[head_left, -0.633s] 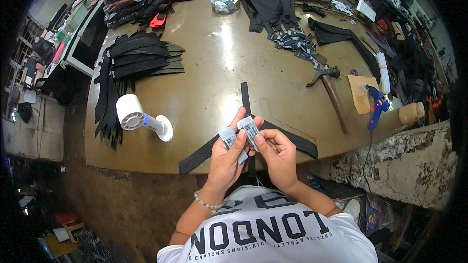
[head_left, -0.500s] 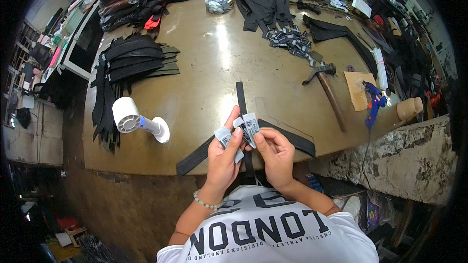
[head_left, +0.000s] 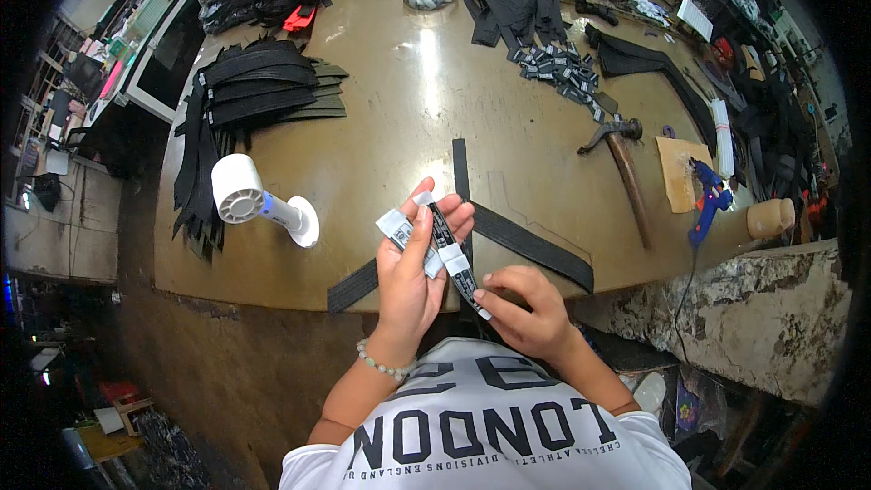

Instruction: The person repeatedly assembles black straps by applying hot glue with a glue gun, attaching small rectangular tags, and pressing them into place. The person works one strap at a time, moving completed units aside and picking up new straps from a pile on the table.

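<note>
My left hand (head_left: 404, 290) is palm up near the table's front edge, its thumb pressing several small grey-and-white labels (head_left: 396, 229) against the fingers. From it a narrow black label strip with white print (head_left: 460, 270) hangs unfolded toward me. My right hand (head_left: 535, 313) pinches the strip's lower end between thumb and fingers. Beneath and beyond my hands lies a black webbing piece with a straight upright strap (head_left: 460, 163) and a wide right arm (head_left: 535, 247). Its left arm (head_left: 354, 289) shows beside my left wrist; the middle is hidden by my hands.
A white handheld fan (head_left: 272, 206) stands left, before a pile of black straps (head_left: 263, 82). To the right are a hammer (head_left: 629, 186), a blue glue gun (head_left: 708, 200) on cardboard and a tape roll (head_left: 771, 217). Small dark labels (head_left: 562, 73) lie scattered farther back.
The label pieces held together between my hands are now drawn out into a strip. My right hand has moved down and toward me; my left-hand fingers have opened up somewhat. The view has shifted slightly.
</note>
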Tool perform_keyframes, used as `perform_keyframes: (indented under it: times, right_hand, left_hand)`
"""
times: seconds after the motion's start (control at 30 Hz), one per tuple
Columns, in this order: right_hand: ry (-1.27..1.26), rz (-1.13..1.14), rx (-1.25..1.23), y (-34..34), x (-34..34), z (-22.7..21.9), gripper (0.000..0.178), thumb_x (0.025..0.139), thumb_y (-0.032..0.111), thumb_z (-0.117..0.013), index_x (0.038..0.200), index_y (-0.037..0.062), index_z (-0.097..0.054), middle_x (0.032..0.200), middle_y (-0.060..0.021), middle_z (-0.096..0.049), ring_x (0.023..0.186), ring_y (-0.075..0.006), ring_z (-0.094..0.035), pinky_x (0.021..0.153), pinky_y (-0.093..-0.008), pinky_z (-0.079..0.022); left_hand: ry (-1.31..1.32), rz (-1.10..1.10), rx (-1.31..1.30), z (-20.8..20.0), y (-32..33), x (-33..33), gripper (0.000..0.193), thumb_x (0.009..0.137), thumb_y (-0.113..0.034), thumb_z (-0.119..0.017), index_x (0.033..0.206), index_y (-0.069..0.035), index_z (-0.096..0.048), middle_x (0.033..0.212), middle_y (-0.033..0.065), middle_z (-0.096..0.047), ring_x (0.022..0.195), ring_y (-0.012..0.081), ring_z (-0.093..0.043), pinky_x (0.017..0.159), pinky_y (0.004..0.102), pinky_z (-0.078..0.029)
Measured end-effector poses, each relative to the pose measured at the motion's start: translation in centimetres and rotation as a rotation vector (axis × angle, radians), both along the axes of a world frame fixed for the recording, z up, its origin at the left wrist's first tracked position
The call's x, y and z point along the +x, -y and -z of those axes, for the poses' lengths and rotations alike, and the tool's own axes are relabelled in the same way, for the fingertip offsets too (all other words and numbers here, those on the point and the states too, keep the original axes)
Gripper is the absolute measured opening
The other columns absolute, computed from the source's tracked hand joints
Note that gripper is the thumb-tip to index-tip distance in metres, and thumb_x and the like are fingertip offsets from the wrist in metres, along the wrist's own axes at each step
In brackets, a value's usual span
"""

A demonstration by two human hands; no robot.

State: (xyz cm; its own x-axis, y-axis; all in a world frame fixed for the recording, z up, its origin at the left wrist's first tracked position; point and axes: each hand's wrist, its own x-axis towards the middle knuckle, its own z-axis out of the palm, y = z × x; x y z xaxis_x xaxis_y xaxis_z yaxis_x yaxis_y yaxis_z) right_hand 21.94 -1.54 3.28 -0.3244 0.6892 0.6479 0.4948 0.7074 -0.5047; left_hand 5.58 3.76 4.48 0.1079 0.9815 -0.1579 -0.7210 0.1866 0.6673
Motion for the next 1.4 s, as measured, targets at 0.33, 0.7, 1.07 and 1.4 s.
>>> perform_keyframes:
  times: [0.33, 0.7, 1.07, 1.4]
  right_hand:
    - [0.049, -0.138, -0.026, 0.9, 0.6, -1.1, 0.030, 0.070, 0.000, -0.069, 0.099, -0.0057, -0.068, 0.095, -0.0123, -0.065, 0.084, -0.0277, -0.066, 0.069, -0.0321, -0.057]
    - [-0.569, 0.375, -0.606, 1.2, 2.6, -4.5, 0.016, 0.087, -0.001, -0.067, 0.102, -0.0013, -0.072, 0.087, -0.0121, -0.068, 0.075, -0.0156, -0.068, 0.065, -0.0271, -0.055]
    - [-0.534, 0.098, -0.742, -0.1, -0.7, -4.4, 0.018, 0.092, 0.000, -0.064, 0.108, -0.0063, -0.068, 0.100, -0.0120, -0.069, 0.081, -0.0132, -0.069, 0.072, -0.0236, -0.058]
    - [-0.433, 0.126, -0.801, -0.4, -0.4, -4.5, 0.019, 0.092, 0.003, -0.066, 0.109, -0.0059, -0.066, 0.092, -0.0102, -0.067, 0.074, -0.0111, -0.067, 0.066, -0.0226, -0.056]
  left_hand:
    - [0.228, -0.020, -0.092, 0.8, 1.2, -1.3, 0.039, 0.102, -0.009, -0.051, 0.140, -0.003, -0.042, 0.094, 0.0042, -0.055, 0.071, 0.0071, -0.052, 0.069, 0.0220, -0.050]
    - [-0.225, 0.305, 0.144, -2.5, 1.8, -2.4, 0.026, 0.096, 0.006, -0.045, 0.113, 0.003, -0.064, 0.091, 0.0009, -0.049, 0.065, 0.0044, -0.039, 0.051, 0.0190, -0.029]
    - [-0.712, 0.225, 0.283, -1.2, 2.0, -0.7, 0.023, 0.089, -0.015, -0.073, 0.106, 0.001, -0.072, 0.095, 0.0072, -0.067, 0.086, 0.0113, -0.059, 0.078, 0.0245, -0.046]
    - [-1.012, 0.114, 0.435, -1.0, 1.6, -1.4, 0.015, 0.090, -0.011, -0.072, 0.094, 0.003, -0.069, 0.081, 0.0068, -0.062, 0.069, 0.0116, -0.054, 0.061, 0.0259, -0.043]
